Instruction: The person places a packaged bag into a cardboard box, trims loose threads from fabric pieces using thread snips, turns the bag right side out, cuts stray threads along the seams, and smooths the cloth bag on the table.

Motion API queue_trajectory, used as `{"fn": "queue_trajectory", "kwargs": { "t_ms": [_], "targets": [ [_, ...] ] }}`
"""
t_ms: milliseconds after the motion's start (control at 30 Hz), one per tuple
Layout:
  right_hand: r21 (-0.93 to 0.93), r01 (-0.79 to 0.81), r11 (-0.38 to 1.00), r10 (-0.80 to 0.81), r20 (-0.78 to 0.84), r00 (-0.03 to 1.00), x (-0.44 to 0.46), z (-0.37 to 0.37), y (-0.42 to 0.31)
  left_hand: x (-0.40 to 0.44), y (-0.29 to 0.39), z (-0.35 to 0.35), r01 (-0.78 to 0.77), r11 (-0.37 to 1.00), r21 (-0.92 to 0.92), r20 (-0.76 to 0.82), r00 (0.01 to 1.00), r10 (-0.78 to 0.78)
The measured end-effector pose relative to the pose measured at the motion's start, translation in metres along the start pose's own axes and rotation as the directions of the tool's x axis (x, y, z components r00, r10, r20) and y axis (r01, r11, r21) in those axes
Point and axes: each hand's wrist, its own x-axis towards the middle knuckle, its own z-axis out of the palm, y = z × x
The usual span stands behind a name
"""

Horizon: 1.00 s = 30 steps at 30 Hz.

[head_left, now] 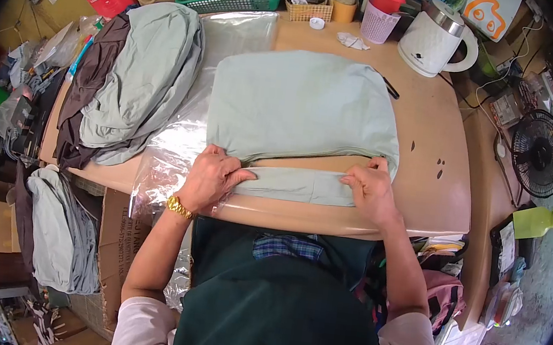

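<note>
A pale grey-green folded cloth piece (pixel 301 104) lies on the table in front of me, smooth on top with rounded far corners. Along its near side runs a narrow strip of the same cloth (pixel 299 184), with a gap between the two where the table shows. My left hand (pixel 211 173), with a gold watch on the wrist, is closed on the left end of the cloth, thumb lying on the strip. At the right end, the fingers of my right hand (pixel 371 189) pinch the cloth likewise. What lies under my fingertips is hidden.
Clear plastic sheeting (pixel 180 121) lies left of and under the cloth. Beyond it is a pile of grey-green and brown cloth (pixel 142 68). A white kettle (pixel 435 40), a pink cup (pixel 379 24) and a basket (pixel 309 2) stand at the back. A black pen (pixel 390 87) lies nearby.
</note>
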Motion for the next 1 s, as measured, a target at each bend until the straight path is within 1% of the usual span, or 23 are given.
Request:
{"fn": "queue_trajectory", "kwargs": {
  "t_ms": [67,100,167,200,267,333,400,433,467,500,533,567,600,633,667,700,733,800,833,867,933,967,1000],
  "targets": [
    [0.006,0.000,1.000,0.000,0.014,1.000,-0.006,0.010,0.011,-0.001,-0.003,0.007,0.048,0.999,-0.010,-0.043,0.998,-0.049],
    [0.013,0.002,1.000,-0.003,0.027,1.000,-0.007,0.013,0.013,0.000,-0.004,0.009,0.042,0.999,-0.011,-0.046,0.998,-0.042],
    [-0.013,0.023,1.000,-0.022,0.035,0.999,-0.006,0.012,0.017,-0.003,-0.003,0.011,0.113,0.991,0.066,0.034,0.993,-0.116],
    [-0.031,0.038,0.999,-0.037,0.042,0.998,-0.006,0.013,0.016,-0.003,-0.001,0.008,0.113,0.991,0.065,0.037,0.993,-0.116],
    [-0.037,0.034,0.999,-0.031,0.079,0.996,-0.004,0.012,0.013,0.007,0.015,-0.003,0.165,0.984,0.065,0.113,0.979,-0.171],
    [-0.046,0.028,0.999,-0.023,0.111,0.994,-0.002,0.015,0.006,0.023,0.048,0.003,0.026,0.998,0.057,-0.080,0.997,-0.021],
    [-0.030,0.132,0.991,-0.132,-0.013,0.991,0.003,0.022,-0.007,0.042,0.090,0.021,-0.051,0.991,-0.128,-0.161,0.986,0.030],
    [-0.046,0.125,0.991,-0.126,-0.020,0.992,0.004,0.021,-0.019,0.042,0.093,0.023,-0.068,0.989,-0.134,-0.167,0.985,0.045],
    [-0.128,0.093,0.987,-0.125,-0.274,0.954,0.004,0.015,-0.034,0.043,0.096,0.024,0.008,0.989,-0.147,-0.012,1.000,-0.010],
    [-0.202,0.043,0.978,-0.142,-0.510,0.848,0.001,0.009,-0.042,0.045,0.098,0.025,0.080,0.986,-0.145,0.144,0.988,-0.059],
    [-0.220,0.026,0.975,-0.141,-0.523,0.840,-0.011,0.008,-0.036,0.046,0.102,0.013,0.052,0.987,-0.152,0.142,0.989,-0.030],
    [0.140,-0.147,0.979,0.202,-0.628,0.752,-0.027,0.013,-0.027,0.042,0.106,-0.006,0.087,0.976,-0.202,0.095,0.993,-0.069],
    [0.499,-0.245,0.831,0.534,-0.594,0.602,-0.039,0.016,-0.023,0.038,0.109,-0.025,0.125,0.960,-0.250,0.052,0.992,-0.116],
    [0.499,-0.245,0.831,0.537,-0.605,0.589,-0.048,0.017,-0.026,0.033,0.112,-0.037,0.110,0.962,-0.248,0.055,0.994,-0.099],
    [0.927,-0.143,0.346,0.758,-0.187,0.625,-0.056,0.017,-0.031,0.029,0.115,-0.047,0.115,0.970,-0.215,0.085,0.992,-0.098],
    [0.949,-0.075,-0.305,0.659,0.268,0.703,-0.059,0.018,-0.033,0.027,0.117,-0.052,0.118,0.977,-0.177,0.115,0.988,-0.099],
    [0.949,-0.057,-0.310,0.663,0.258,0.702,-0.058,0.022,-0.035,0.027,0.121,-0.052,0.105,0.980,-0.169,0.123,0.989,-0.085],
    [0.931,-0.171,-0.322,0.613,0.342,0.712,-0.049,0.039,-0.049,0.027,0.134,-0.049,0.129,0.985,-0.115,0.205,0.973,-0.103],
    [0.960,-0.170,-0.224,0.699,0.280,0.658,-0.039,0.041,-0.061,0.030,0.139,-0.037,0.093,0.985,-0.148,0.106,0.991,-0.078],
    [0.959,-0.162,-0.231,0.695,0.279,0.662,-0.033,0.048,-0.066,0.036,0.144,-0.024,0.091,0.986,-0.138,0.109,0.991,-0.076],
    [0.993,-0.105,0.046,0.731,0.038,0.681,-0.023,0.057,-0.071,0.049,0.145,0.001,-0.057,0.973,-0.224,-0.127,0.991,0.029],
    [0.994,-0.097,0.044,0.728,0.035,0.685,-0.023,0.055,-0.073,0.047,0.135,0.011,-0.004,0.987,-0.158,-0.020,1.000,0.001],
    [0.998,-0.043,-0.051,0.713,0.067,0.698,-0.027,0.050,-0.075,0.048,0.133,0.008,-0.011,0.989,-0.150,-0.021,1.000,0.008]
  ]
}}
